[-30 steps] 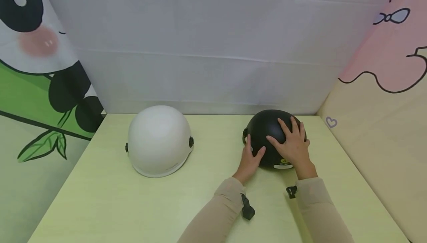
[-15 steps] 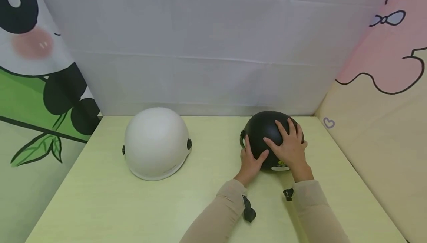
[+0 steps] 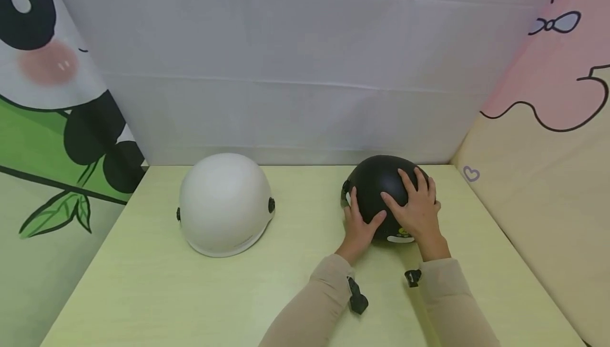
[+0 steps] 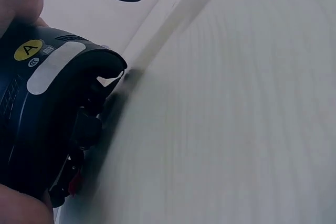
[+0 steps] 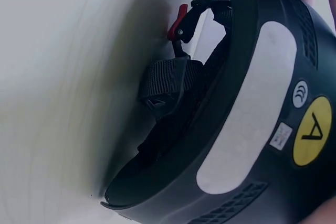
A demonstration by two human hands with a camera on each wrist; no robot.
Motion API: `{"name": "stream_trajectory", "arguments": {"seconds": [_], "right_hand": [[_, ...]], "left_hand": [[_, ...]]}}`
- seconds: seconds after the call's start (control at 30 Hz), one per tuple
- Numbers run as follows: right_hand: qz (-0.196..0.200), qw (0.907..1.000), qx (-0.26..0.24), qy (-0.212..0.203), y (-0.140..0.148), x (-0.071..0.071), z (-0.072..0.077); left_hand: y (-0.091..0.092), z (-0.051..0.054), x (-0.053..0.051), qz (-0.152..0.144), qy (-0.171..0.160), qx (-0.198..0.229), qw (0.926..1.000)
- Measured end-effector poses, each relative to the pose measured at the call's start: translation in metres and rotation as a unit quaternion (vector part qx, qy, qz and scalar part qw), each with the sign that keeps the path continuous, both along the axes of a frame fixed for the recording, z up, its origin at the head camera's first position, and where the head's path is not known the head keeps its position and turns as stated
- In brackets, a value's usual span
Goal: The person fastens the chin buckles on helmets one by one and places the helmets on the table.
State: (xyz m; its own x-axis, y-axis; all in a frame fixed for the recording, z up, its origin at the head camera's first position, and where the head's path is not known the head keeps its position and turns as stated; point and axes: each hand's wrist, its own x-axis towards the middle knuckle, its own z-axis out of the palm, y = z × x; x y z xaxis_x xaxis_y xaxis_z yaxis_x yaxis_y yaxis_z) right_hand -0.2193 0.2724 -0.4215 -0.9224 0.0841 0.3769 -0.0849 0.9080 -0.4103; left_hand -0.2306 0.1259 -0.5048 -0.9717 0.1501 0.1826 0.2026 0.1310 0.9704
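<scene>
A black helmet sits near the back right of the table, dome up. My left hand holds its left side near the rim, thumb apart from the fingers. Across the right side of the dome, my right hand grips with spread, bent fingers; its little finger is partly hidden. In the right wrist view, a pale strip and a yellow round sticker with an A show on the shell. Below the rim are a black strap and a red buckle tab, close to the tabletop.
A white helmet stands to the left on the pale yellow table, apart from both hands. Behind the table hangs a white cloth wall. Printed side panels border the right and left. A black wrist camera sits by the left sleeve.
The head view has shifted slightly. Both hands stay on the black helmet, the left thumb a little further over its shell. The white helmet has not moved on the table.
</scene>
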Motion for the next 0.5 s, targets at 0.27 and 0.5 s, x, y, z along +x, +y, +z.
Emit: {"name": "stream_trajectory", "arguments": {"seconds": [0.27, 0.5], "right_hand": [[-0.001, 0.9997, -0.023, 0.004, -0.001, 0.002, 0.003], [0.004, 0.9979, -0.059, 0.027, -0.002, 0.003, 0.008]], "left_hand": [[-0.005, 0.013, 0.0, -0.004, 0.011, -0.011, 0.9999], [-0.012, 0.034, 0.002, -0.003, 0.022, -0.05, 0.9985]]}}
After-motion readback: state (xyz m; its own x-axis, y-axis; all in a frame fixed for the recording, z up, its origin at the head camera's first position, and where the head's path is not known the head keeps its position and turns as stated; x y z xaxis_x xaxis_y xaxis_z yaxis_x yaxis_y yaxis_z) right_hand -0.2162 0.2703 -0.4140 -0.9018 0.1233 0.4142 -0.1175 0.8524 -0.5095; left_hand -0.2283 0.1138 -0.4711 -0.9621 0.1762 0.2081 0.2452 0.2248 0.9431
